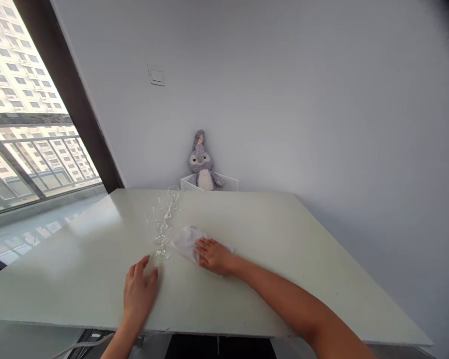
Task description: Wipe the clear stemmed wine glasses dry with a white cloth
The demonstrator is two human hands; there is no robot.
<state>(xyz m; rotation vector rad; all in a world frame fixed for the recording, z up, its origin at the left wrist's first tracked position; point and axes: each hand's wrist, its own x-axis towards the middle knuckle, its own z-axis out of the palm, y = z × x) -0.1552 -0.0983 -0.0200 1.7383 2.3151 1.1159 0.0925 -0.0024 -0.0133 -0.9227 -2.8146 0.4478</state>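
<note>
On the glossy pale-green tabletop (269, 224), head view, a thin white cloth (186, 242) lies beneath the flattened right hand (214, 255), spilling out leftward; it should be light, limp, easily gathered by that edge. The left hand (139, 288), empty, thumb apart, is near clear stemmed glasses (162, 232), probably fragile.

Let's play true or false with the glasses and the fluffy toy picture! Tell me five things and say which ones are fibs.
1. The left hand is near the clear glasses. True.
2. The right hand rests on a white cloth. True.
3. In the picture, the cloth is to the left of the glasses. False: it is to the right of them.
4. A plush toy sits in a white basket. True.
5. The left hand is holding the plush toy. False: neither hand touches it.
</note>
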